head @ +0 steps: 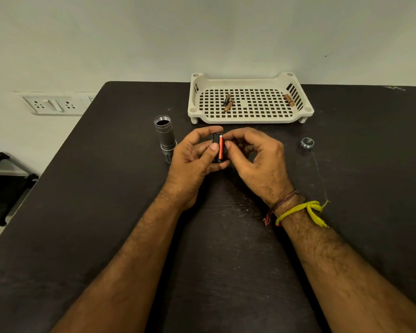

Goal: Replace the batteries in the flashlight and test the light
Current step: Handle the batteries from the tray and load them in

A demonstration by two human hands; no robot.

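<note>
My left hand [194, 157] grips a black battery holder [216, 147] upright above the table, thumb across its front. An orange battery [221, 148] sits in the holder's right side. My right hand [255, 156] pinches that battery from the right with thumb and forefinger. The grey flashlight body [165, 135] stands head-down on the table just left of my left hand, its threaded end open at the top. Its round tail cap [307, 142] lies on the table to the right of my right hand.
A cream perforated tray [250, 117] stands at the table's far edge, holding two brown batteries [228, 103] at left and one [289, 100] at right. The dark table [106, 188] meets a wall with sockets [53, 105] on the left.
</note>
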